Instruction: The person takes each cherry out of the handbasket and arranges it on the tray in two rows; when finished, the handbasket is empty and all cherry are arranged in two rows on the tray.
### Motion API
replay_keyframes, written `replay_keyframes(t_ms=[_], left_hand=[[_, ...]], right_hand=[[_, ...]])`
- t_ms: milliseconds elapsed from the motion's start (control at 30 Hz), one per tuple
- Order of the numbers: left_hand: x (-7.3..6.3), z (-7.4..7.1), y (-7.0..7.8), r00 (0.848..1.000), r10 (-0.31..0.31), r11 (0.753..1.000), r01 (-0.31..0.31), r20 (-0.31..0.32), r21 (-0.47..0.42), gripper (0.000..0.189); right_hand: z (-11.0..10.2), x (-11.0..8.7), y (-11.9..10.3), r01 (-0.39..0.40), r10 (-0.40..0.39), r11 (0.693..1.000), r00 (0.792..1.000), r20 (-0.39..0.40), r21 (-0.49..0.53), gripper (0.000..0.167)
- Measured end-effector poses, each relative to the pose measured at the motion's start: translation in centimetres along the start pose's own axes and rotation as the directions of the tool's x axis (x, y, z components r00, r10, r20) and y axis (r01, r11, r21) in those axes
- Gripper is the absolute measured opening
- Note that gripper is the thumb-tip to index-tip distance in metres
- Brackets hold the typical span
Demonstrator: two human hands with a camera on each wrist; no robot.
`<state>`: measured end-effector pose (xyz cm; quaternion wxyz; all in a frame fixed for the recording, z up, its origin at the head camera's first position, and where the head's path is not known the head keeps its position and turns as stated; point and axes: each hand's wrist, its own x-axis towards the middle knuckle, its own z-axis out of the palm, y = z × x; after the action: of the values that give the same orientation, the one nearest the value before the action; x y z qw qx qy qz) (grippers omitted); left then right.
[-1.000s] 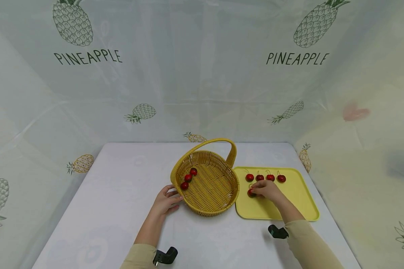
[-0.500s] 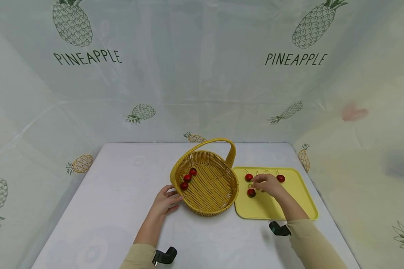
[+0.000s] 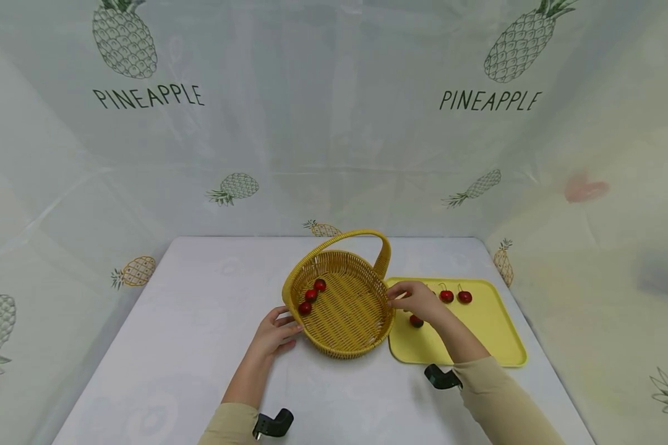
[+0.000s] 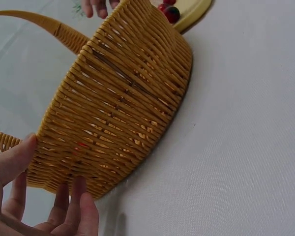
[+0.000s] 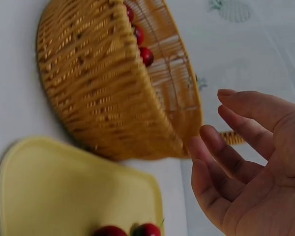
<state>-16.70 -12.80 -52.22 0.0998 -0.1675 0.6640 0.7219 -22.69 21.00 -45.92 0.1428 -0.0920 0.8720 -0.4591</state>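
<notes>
The yellow wicker basket (image 3: pixel 347 309) stands on the table with 3 cherries (image 3: pixel 311 295) along its left inner side. My left hand (image 3: pixel 274 332) holds the basket's left side; in the left wrist view the thumb (image 4: pixel 17 155) is at the rim and the other fingers lie against the outer wall. My right hand (image 3: pixel 420 301) is raised by the basket's right rim. In the right wrist view its fingers (image 5: pixel 211 172) are loosely bent, with nothing between them. Beneath the right hand, more cherries (image 3: pixel 447 296) lie on the yellow tray (image 3: pixel 479 343), partly hidden by it.
The tray sits close against the basket's right side on the white table (image 3: pixel 217 278). The basket's tall handle (image 3: pixel 367 232) arches over its back. A pineapple-print curtain (image 3: pixel 334 123) hangs behind the table.
My right hand has left the front cherry on the tray, lifted, and moved left to the basket's right rim. The left hand and the basket have stayed in place.
</notes>
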Motion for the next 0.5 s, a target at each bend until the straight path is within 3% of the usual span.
replay_keyframes(t_ms=[300, 500], left_hand=[[-0.1, 0.0, -0.1, 1.0, -0.001, 1.0, 0.001, 0.008, -0.002, 0.055], [0.1, 0.0, -0.1, 1.0, -0.001, 1.0, 0.001, 0.002, -0.008, 0.054]], right_hand=[[2.0, 0.5, -2.7, 0.053, -0.053, 0.999, 0.997, 0.055, -0.011, 0.017], [3.4, 1.4, -4.3, 0.134, -0.131, 0.991, 0.984, 0.117, -0.014, 0.018]])
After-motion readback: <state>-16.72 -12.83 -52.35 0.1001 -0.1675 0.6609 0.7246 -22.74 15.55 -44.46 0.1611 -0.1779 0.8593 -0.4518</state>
